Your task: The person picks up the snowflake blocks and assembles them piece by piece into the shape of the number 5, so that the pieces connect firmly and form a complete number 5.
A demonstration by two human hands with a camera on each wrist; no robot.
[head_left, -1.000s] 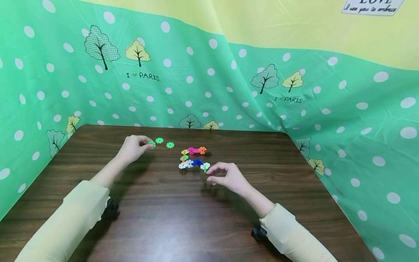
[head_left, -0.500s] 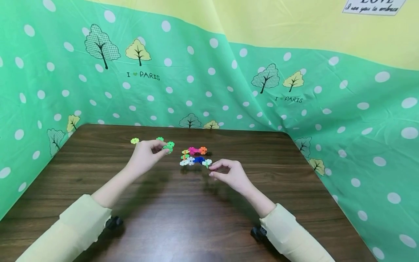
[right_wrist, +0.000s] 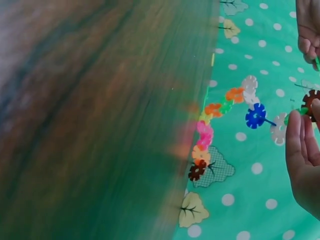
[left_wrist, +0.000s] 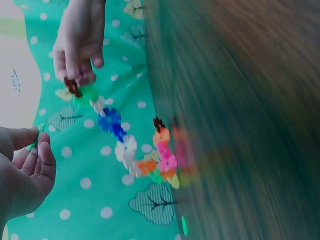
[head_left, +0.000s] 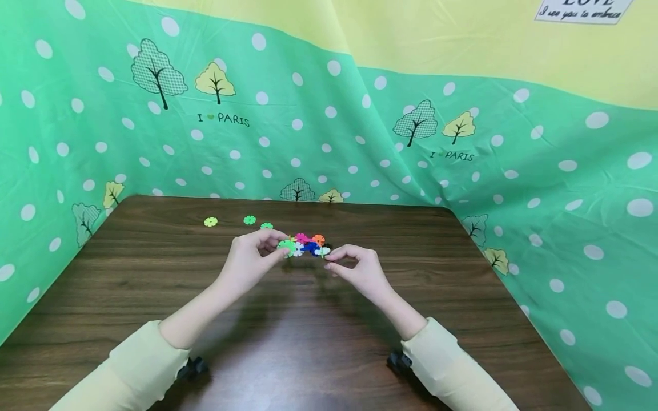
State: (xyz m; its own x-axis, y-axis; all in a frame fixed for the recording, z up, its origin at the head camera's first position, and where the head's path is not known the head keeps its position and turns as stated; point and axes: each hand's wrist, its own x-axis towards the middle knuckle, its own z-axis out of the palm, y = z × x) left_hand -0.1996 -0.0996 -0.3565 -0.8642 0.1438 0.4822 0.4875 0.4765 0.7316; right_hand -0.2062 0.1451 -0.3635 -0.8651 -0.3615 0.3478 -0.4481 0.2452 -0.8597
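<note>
A chain of linked plastic snowflake discs (head_left: 311, 248) hangs from my right hand (head_left: 362, 275). Thumb and fingers there pinch its near end, where a brown disc (right_wrist: 311, 104) and a green one show in the right wrist view. Along the chain run white, blue, orange, green, yellow and pink discs, with another brown disc (right_wrist: 197, 170) at the far end. My left hand (head_left: 248, 258) pinches a single green snowflake disc (head_left: 285, 246) by its edge. In the head view that disc overlaps part of the chain; the left wrist view shows it apart from it.
On the dark wooden table (head_left: 288, 354) lie a loose yellow-green disc (head_left: 211, 221) and two green discs, one farther back (head_left: 249, 220), the other green disc (head_left: 266, 226) just beyond my left hand. A green dotted curtain (head_left: 329, 148) hangs behind the table.
My left hand has moved right with the green disc, from the loose discs to the chain. The right hand stays nearly in place, still holding the chain's end.
</note>
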